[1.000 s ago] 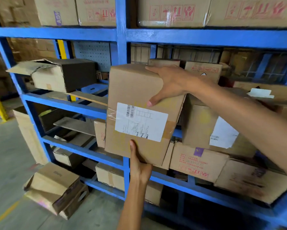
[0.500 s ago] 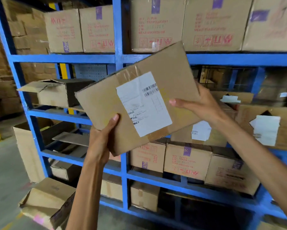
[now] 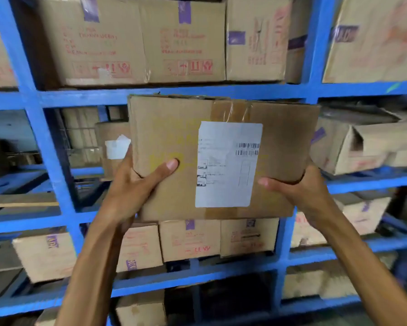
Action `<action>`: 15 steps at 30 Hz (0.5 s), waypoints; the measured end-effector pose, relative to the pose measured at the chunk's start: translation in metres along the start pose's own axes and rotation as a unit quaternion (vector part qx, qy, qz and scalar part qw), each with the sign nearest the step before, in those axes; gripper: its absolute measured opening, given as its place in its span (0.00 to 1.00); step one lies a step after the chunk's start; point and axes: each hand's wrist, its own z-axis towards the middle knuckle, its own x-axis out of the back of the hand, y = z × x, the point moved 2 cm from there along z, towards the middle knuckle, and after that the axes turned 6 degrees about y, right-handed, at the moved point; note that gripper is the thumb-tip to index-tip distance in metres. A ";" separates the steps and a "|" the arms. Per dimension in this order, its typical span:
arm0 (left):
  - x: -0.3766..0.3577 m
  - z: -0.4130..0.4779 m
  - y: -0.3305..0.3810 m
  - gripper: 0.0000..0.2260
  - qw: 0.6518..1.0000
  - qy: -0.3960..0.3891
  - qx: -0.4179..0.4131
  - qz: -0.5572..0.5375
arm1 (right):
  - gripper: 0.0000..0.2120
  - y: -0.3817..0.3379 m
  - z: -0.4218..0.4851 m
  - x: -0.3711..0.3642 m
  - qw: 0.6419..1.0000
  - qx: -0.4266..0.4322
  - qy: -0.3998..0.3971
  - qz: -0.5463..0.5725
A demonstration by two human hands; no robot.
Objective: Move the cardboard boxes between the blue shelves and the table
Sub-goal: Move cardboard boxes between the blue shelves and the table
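Both forearms reach up; left hand (image 3: 132, 194) and right hand (image 3: 303, 191) grip the box (image 3: 174, 128) at its lower corners, thumbs in front, fingers apparently behind.

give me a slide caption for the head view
Left grip and right grip hold the lower corners of a labelled box before the blue shelves.

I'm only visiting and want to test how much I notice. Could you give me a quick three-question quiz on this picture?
1. True or false: the left hand and the right hand both hold the box.
2. The white label on that box: A) faces the camera, B) is on the underside, C) is missing?
3. Fill in: the stored boxes on the blue shelves carry strips of ___ tape.
Key: 1 true; 2 A; 3 purple.
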 end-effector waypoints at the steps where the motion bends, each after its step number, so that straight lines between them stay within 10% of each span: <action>1: -0.018 0.010 -0.003 0.35 1.000 -0.015 0.002 -0.009 | 0.41 0.003 0.005 0.019 1.000 -0.004 0.016 -0.010; 15: -0.355 0.044 -0.073 0.42 0.947 -0.291 0.048 -0.127 | 0.41 -0.007 -0.018 0.292 0.935 -0.064 0.256 -0.238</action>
